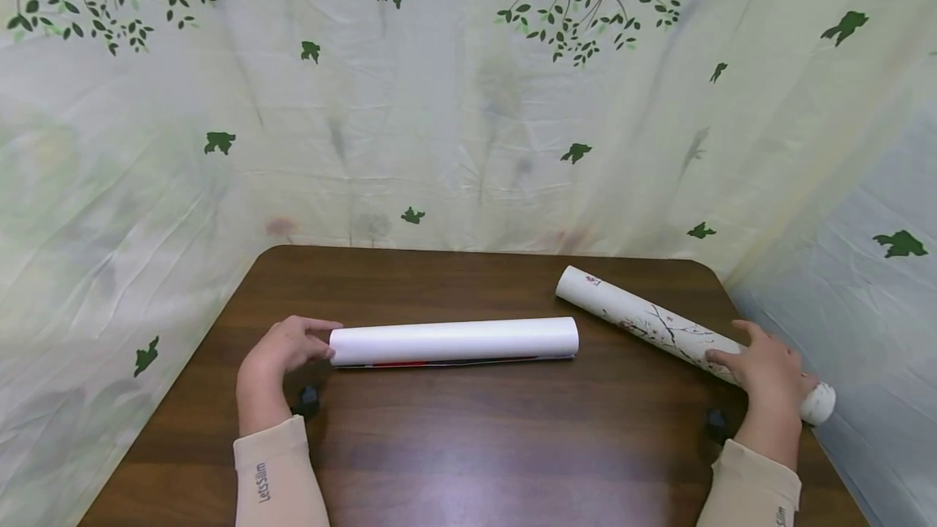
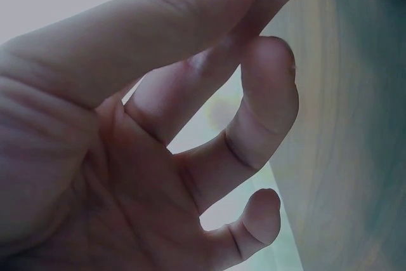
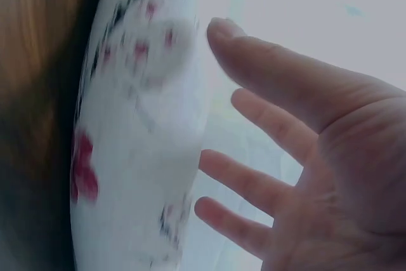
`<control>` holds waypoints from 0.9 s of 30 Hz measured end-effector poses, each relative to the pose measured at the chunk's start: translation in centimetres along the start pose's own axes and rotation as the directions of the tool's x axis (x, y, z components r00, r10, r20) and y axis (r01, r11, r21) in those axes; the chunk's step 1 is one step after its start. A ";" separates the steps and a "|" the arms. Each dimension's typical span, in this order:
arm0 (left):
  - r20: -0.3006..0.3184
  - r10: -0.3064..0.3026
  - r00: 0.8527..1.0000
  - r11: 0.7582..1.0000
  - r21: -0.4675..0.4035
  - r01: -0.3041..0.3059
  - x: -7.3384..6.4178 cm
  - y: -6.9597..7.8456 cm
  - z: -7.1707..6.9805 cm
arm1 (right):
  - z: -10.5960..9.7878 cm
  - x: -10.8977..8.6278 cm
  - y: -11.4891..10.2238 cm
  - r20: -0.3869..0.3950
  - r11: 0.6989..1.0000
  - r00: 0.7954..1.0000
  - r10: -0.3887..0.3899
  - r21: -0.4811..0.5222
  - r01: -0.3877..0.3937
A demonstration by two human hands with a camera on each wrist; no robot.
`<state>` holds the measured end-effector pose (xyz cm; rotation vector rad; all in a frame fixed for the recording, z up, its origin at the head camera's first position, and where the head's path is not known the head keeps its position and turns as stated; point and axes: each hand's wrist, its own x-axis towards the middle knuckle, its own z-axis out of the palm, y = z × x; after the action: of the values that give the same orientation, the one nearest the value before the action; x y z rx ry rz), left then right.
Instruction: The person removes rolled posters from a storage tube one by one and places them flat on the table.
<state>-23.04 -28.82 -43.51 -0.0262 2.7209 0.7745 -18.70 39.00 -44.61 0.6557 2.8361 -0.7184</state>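
A plain white paper roll (image 1: 454,341) lies across the middle of the table, a thin red and dark edge showing along its underside. My left hand (image 1: 287,346) is at its left end, thumb and a finger pinching the rim; the left wrist view shows this hand (image 2: 158,112) with its other fingers bent loosely. Slanting on the right is a second roll, white with dark branches and red blossoms (image 1: 659,328). Over its near part my right hand (image 1: 772,368) has its fingers spread. In the right wrist view, that hand (image 3: 304,150) is beside the blossom roll (image 3: 139,125), fingers relaxed.
Both rolls lie on a brown wooden table (image 1: 498,437) with rounded far corners. A pale curtain (image 1: 439,104) with printed leaves and branches hangs behind and along both sides. Small dark devices sit at the left wrist (image 1: 307,402) and right wrist (image 1: 716,425).
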 end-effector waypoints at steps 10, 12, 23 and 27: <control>-0.005 -0.008 1.000 1.000 -0.002 0.008 -0.1 -0.2 -0.1 | -1.1 -0.4 2.1 0.031 0.989 0.989 0.143 0.019 -0.143; -0.006 -0.010 1.000 1.000 -0.008 0.010 -0.1 -0.2 -0.1 | -1.2 -0.4 2.1 0.034 0.988 0.988 0.150 0.028 -0.151; -0.014 -0.003 1.000 1.000 -0.013 0.002 0.0 -0.1 0.1 | -0.9 -0.2 2.5 0.038 0.985 0.985 0.169 0.011 -0.169; -0.017 -0.001 1.000 1.000 -0.015 0.000 -0.1 -0.1 0.1 | -0.8 -0.2 2.5 0.032 0.986 0.986 0.164 0.010 -0.165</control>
<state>-22.90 -28.83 -43.63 -0.0371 2.7308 0.7981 -17.46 41.27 -44.93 0.8612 2.7115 -0.7126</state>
